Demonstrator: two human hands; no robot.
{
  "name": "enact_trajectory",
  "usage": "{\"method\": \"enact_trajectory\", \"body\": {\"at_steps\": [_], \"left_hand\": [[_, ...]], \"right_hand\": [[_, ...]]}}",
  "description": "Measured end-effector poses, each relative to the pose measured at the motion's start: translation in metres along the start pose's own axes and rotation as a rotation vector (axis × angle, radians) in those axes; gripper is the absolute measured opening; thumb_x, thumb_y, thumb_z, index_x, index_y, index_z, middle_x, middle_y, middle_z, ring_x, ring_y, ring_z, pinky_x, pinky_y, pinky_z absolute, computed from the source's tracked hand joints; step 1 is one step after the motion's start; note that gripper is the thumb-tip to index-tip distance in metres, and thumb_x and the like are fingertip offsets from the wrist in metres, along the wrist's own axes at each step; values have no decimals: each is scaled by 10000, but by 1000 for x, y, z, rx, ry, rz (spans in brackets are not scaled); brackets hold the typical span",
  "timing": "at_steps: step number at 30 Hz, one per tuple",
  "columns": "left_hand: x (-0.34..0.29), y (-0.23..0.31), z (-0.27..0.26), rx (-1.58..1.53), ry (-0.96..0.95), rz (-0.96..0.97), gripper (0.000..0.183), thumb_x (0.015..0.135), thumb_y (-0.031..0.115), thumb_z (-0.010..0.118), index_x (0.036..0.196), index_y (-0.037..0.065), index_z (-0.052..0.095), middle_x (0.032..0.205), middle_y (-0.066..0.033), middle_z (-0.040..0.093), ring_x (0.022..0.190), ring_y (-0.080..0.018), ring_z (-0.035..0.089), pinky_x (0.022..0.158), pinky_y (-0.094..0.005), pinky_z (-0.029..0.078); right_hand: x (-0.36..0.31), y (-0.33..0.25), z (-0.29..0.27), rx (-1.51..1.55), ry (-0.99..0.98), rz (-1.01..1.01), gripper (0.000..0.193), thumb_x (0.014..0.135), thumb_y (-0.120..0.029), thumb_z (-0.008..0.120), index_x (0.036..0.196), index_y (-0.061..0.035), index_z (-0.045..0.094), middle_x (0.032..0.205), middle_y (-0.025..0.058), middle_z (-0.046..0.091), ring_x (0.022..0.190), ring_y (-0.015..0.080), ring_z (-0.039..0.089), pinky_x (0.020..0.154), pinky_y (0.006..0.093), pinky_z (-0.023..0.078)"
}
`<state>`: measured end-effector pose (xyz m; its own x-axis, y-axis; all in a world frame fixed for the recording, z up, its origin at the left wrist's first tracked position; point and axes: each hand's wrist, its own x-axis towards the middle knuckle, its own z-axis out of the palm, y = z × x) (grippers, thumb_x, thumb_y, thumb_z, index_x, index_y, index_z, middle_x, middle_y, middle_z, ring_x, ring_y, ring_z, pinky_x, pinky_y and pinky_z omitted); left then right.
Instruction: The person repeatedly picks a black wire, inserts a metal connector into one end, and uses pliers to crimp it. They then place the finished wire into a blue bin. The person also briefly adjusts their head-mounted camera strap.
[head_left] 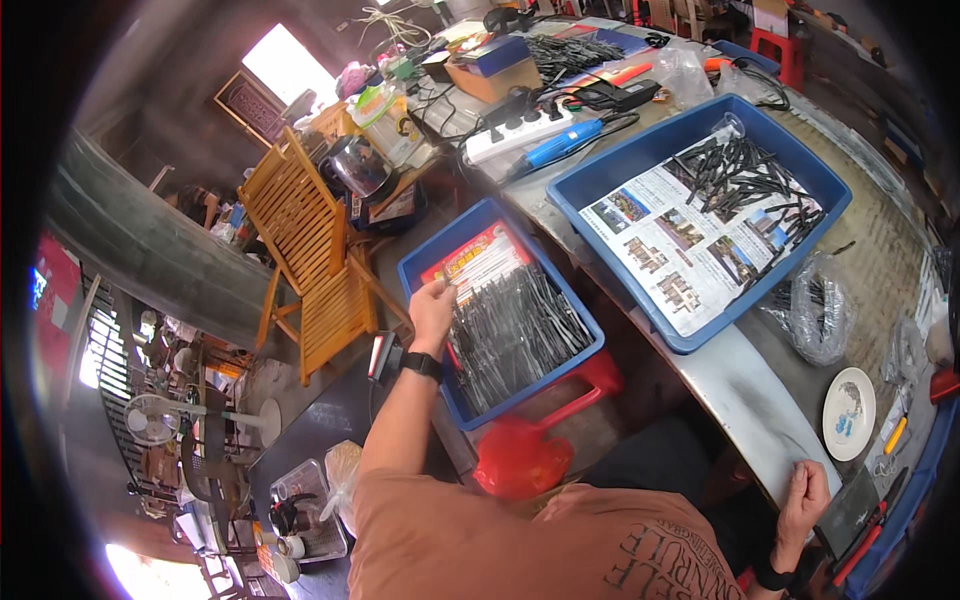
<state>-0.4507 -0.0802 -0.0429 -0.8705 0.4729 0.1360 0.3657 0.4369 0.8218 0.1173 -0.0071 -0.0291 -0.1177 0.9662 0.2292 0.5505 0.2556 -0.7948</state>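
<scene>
My left hand, with a dark band on its wrist, reaches over the left side of a blue tray. Its fingers are pinched together beside many thin black sticks laid roughly side by side. Whatever is between the fingertips is too small to make out. Under the sticks lies a red and white printed sheet. At lower right, my right hand is curled closed by the table edge, below a white plate with small blue bits. Its palm side is hidden.
A larger blue tray, lined with newspaper, holds short black pieces on the worktable. Behind it lie a blue pen-shaped tool and a white power strip. A red stool is under the smaller tray; a wooden chair stands left.
</scene>
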Motion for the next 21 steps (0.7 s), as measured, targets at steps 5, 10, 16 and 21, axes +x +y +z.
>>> {"method": "enact_trajectory", "body": {"at_steps": [5,10,16,21], "left_hand": [[26,-86,-3,314,-27,-232,180,680,196,663,749,31,671,676,-132,640,668,-239,636,642,-342,477],[22,-121,9,391,-60,-337,177,675,187,685,721,18,668,661,-154,635,635,-239,641,625,-339,488],[21,-146,14,552,-70,-263,190,677,181,647,709,-5,660,700,-213,622,720,-338,631,662,-383,488],[28,-164,15,568,-28,-248,204,687,166,569,715,-15,658,720,-233,614,754,-370,619,695,-414,482]], "right_hand": [[1,1,0,-23,-16,-1,136,862,-68,493,797,47,523,669,97,468,592,169,421,545,274,343],[1,-3,3,-46,0,-30,146,866,-73,493,785,47,512,662,96,455,590,176,416,542,280,335],[2,-3,3,-78,-3,-56,146,868,-74,492,783,44,511,666,106,454,590,189,419,547,285,341],[2,-2,3,-75,-25,-58,140,867,-68,490,788,45,515,672,111,463,593,187,422,550,286,345]]}}
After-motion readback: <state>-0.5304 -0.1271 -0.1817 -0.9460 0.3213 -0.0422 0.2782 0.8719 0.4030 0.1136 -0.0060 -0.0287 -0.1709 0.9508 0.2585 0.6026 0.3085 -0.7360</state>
